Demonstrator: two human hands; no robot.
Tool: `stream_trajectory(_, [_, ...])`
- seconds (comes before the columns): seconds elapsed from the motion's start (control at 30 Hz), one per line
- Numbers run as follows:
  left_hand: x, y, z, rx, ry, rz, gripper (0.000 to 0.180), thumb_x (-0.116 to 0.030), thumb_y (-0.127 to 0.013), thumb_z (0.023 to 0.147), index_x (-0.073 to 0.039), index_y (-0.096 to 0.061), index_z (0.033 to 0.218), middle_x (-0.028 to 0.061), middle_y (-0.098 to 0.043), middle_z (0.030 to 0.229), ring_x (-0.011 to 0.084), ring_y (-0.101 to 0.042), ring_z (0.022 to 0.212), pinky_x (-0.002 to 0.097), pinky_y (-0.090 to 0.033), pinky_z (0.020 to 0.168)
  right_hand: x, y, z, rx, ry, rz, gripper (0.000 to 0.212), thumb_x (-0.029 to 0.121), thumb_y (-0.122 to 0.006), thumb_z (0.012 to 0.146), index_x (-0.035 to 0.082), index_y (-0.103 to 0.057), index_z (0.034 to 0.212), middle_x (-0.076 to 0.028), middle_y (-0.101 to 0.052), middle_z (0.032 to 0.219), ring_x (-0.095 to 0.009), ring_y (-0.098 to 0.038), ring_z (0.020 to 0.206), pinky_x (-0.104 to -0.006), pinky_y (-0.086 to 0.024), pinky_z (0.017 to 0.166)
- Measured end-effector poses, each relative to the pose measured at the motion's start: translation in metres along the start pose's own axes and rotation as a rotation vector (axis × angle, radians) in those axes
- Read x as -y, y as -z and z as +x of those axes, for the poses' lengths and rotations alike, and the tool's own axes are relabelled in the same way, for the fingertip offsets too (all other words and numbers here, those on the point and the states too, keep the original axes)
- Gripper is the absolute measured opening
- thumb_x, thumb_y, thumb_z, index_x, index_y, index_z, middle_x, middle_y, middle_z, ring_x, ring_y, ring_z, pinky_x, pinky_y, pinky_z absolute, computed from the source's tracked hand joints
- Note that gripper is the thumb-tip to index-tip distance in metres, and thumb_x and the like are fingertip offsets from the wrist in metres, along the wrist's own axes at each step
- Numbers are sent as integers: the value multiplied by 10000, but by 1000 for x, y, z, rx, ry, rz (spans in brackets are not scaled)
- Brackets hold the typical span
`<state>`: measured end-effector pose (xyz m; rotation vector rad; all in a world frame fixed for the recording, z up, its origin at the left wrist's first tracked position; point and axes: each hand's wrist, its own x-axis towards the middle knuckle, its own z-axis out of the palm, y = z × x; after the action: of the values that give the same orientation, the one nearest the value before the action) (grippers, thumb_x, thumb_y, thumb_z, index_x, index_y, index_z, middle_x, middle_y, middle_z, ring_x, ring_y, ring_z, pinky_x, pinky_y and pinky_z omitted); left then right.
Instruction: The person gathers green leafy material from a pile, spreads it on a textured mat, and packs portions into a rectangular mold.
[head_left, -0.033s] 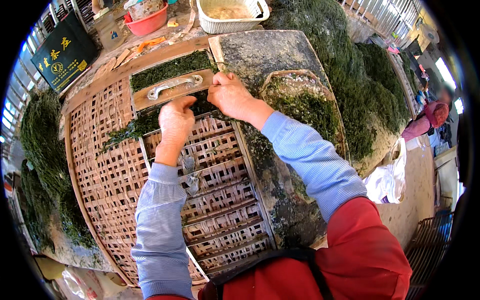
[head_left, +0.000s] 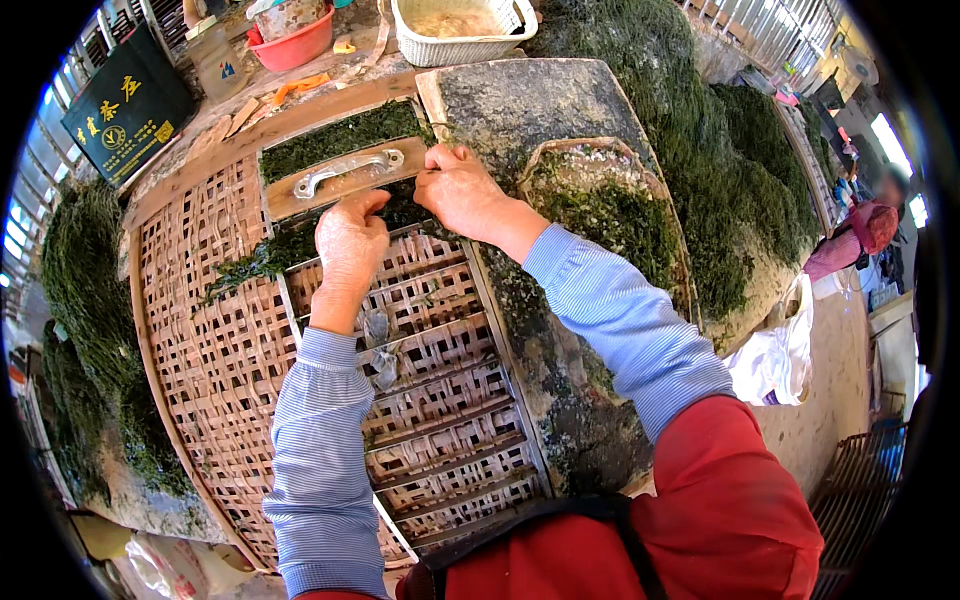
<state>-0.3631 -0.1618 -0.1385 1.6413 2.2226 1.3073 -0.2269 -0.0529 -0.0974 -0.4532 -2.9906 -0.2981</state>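
My left hand (head_left: 350, 238) is curled over a dark green layer of seaweed (head_left: 405, 210), fingers bent down and pressed into it. My right hand (head_left: 460, 190) is closed at the right end of the same layer, beside a wooden board (head_left: 350, 172) with a metal handle (head_left: 348, 170). The fingertips of both hands are mostly hidden. Another strip of seaweed (head_left: 340, 142) lies just beyond the board. Under these sits a slatted frame (head_left: 450, 370) on a woven bamboo mat (head_left: 215, 290); loose seaweed trails out to the left.
To the right stands a dark, stained slab (head_left: 520, 100) with a seaweed-covered tray (head_left: 610, 215). Large seaweed heaps (head_left: 640, 90) lie beyond. At the back are a white basket (head_left: 465, 45), a pink basin (head_left: 295, 45) and a dark bag (head_left: 130, 110). Another person (head_left: 860, 230) is far right.
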Motion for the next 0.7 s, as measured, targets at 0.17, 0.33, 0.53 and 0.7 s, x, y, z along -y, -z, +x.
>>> stream_trajectory(0.17, [-22, -19, -13, 166, -264, 373, 475, 47, -555, 685, -73, -552, 1145, 95, -565, 1141, 279, -599, 968, 358, -504, 824, -41, 3, -17, -291, -36, 575, 141, 175, -600, 840, 92, -667, 932, -39, -645, 1049, -170, -617, 928, -300, -479, 911])
stream_trajectory(0.33, [-19, -24, -18, 95, -504, 627, 467, -7, -602, 705, -78, -507, 1157, 77, -535, 1112, 262, -591, 904, 352, -520, 749, -55, 56, -125, 203, -540, 120, 379, 283, -661, 780, 72, -594, 1087, -121, -580, 1003, -193, -590, 801, -283, -532, 580])
stream_trajectory(0.53, [-29, -36, 2, 110, -376, 461, 98, -159, -608, 777, -109, -641, 856, 71, -603, 893, 275, -593, 788, 329, -519, 691, -33, 0, -179, -134, -152, 36, 341, 174, -720, 718, 148, -583, 1029, -61, -573, 932, -124, -579, 644, -241, -531, 512])
stream_trajectory(0.7, [1, -1, 24, -49, 410, -569, 155, -119, -596, 767, -28, -667, 871, 128, -660, 758, 206, -638, 649, 344, -513, 586, -55, -17, -163, -574, -453, 712, 148, 76, -665, 780, 106, -670, 924, -32, -621, 701, -127, -573, 586, -243, -472, 475])
